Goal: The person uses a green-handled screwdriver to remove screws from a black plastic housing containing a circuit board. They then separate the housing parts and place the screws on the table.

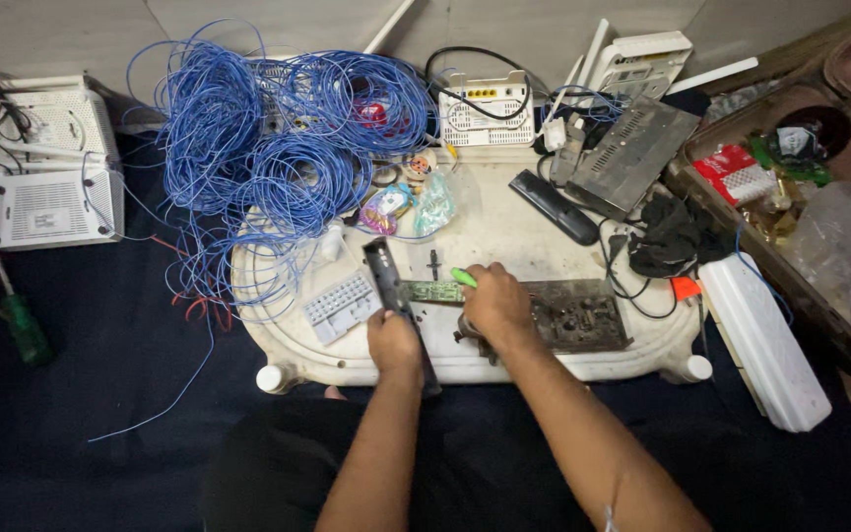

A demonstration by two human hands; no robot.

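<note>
Wire tangle (268,148), remote (554,207) near hands w/ circuit board (433,292).

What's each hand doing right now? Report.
Left hand: closed on the black casing.
Right hand: closed on a green-handled tool.

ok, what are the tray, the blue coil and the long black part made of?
Tray: looks like off-white moulded plastic, matte, stained; rounded rim. Blue coil: thin wire in glossy blue insulation, probably plastic; loops hang loosely. Black part in the left hand: likely matte plastic casing; unclear.
</note>
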